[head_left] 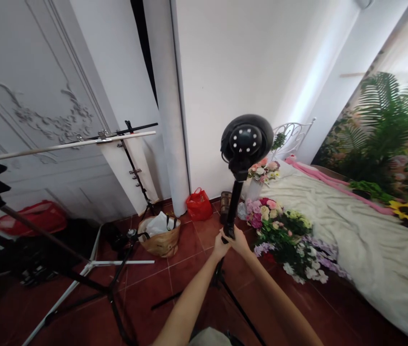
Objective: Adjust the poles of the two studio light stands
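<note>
While 2 hands [229,241] grip it, the black pole [235,199] leans.

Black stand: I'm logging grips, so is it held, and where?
Left hand and right hand hold the black stand by its pole, below the round head.

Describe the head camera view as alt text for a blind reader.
Two bare hands, left and right, grip a black stand topped by a round head, beside artificial-looking flowers and a cream-covered bed.
</note>
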`<move>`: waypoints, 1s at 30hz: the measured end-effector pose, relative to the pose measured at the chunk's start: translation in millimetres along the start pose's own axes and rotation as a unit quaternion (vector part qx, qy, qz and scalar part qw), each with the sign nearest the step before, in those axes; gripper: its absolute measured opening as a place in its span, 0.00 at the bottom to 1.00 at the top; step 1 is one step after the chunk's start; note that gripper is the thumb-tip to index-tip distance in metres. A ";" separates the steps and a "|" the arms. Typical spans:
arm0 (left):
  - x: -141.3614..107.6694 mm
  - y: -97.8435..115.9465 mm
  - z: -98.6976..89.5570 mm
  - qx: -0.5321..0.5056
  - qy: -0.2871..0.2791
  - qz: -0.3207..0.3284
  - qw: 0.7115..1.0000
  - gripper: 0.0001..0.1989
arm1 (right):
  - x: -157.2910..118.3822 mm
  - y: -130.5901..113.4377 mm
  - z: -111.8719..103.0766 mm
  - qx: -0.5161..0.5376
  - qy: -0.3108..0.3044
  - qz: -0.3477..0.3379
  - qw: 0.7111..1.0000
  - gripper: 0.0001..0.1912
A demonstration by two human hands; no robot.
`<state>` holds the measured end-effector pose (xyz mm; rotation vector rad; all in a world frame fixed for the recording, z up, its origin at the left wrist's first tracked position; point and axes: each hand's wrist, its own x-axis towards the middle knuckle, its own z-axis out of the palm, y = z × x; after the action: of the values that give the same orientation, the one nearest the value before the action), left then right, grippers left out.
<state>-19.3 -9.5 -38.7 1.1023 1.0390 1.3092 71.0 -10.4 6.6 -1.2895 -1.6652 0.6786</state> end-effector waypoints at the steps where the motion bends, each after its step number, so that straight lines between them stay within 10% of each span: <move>1: 0.5 -0.2 -0.5 -0.001 -0.009 0.007 1.000 0.17 | -2.5 5.4 2.4 -0.008 -0.004 0.004 1.000 0.17; 11: 7.6 -15.9 -4.7 0.002 -0.014 0.035 0.999 0.16 | -23.3 21.5 28.3 0.004 0.056 0.023 0.998 0.18; 21: 7.1 -24.1 -6.8 0.029 -0.010 0.054 0.998 0.18 | -90.2 42.6 10.4 -0.120 0.051 -0.041 0.991 0.26; 30: 11.5 -29.9 -8.4 0.061 -0.029 0.051 0.996 0.15 | -77.3 52.9 17.8 -0.140 0.052 -0.043 0.988 0.27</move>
<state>-21.8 3.3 -69.1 1.2924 1.0413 1.3012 83.6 -65.6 -70.2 -1.4129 -1.7620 0.3272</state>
